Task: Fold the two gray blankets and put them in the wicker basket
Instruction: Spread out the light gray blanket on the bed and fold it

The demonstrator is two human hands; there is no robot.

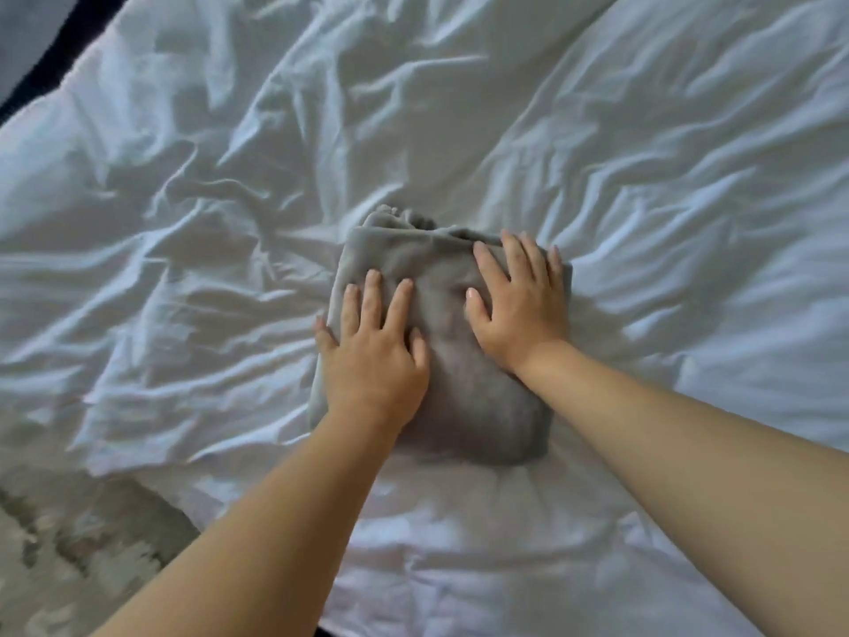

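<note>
A gray blanket (478, 397), folded into a small thick rectangle, lies on the white bed cover (459, 112) in the middle of the view. My left hand (374, 356) rests flat on its left half, fingers spread, the little finger over the blanket's left edge. My right hand (519, 301) presses flat on its upper right part, fingers spread toward the far edge. Neither hand grips the cloth. Bunched folds show at the blanket's far edge. A second blanket and the wicker basket are not in view.
The wrinkled white cover spreads out on all sides of the blanket. A patterned gray rug (69, 540) shows at the lower left beside the bed's edge. A dark strip (46, 62) runs along the top left corner.
</note>
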